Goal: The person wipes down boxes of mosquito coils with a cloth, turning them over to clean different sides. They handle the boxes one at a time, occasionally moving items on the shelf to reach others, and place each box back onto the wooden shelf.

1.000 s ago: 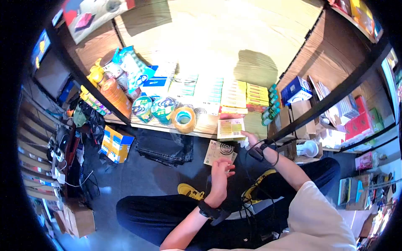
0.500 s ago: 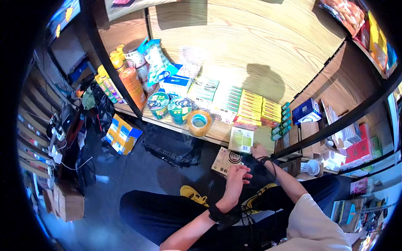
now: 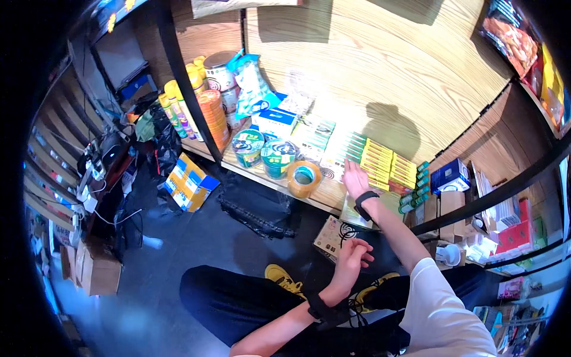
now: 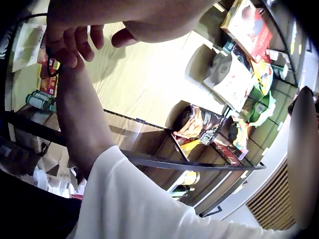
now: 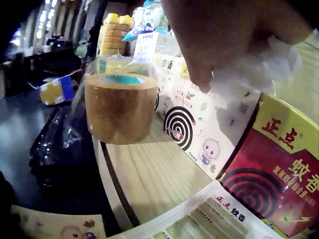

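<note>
My right hand reaches over the shelf to a white mosquito coil box with a black spiral on its front. Its fingers are at the top of that box, and a crumpled white tissue bunches under the hand in the right wrist view. Below the right wrist lies a pale green and white box at the shelf's front edge. My left hand hovers empty, fingers loosely bent, in front of a cream coil box down by the floor. The left wrist view shows it across the right forearm.
A tape roll and green tubs line the shelf edge. Yellow boxes and green bottles stand to the right. A black post rises at left; black bags lie below.
My right hand has moved from the pale box at the shelf edge up and inward to the white coil box. The left hand stays raised, and the head view has shifted.
</note>
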Action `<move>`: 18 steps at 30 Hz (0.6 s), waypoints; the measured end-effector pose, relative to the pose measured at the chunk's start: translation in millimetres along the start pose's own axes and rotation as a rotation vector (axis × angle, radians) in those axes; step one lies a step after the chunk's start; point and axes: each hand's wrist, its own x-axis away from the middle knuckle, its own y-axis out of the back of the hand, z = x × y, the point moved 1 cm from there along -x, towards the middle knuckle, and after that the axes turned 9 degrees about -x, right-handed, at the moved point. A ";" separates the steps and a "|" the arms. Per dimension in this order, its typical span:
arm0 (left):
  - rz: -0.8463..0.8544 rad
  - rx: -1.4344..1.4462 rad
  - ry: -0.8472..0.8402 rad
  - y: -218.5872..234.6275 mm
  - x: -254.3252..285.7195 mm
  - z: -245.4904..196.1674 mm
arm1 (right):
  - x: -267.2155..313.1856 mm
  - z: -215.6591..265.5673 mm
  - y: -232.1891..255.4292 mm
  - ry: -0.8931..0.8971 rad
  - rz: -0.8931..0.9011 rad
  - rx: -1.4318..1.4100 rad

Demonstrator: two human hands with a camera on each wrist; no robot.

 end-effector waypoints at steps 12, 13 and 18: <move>0.027 0.031 -0.001 6.5 -1.2 -2.3 | -14.6 -6.5 7.0 0.001 0.029 -0.136; 0.036 0.046 -0.009 6.1 -1.8 -3.8 | -17.3 -9.3 11.0 -0.043 0.049 -0.195; -0.050 0.012 -0.048 16.7 -13.8 -3.8 | -19.3 -13.0 79.3 -0.083 0.012 -0.316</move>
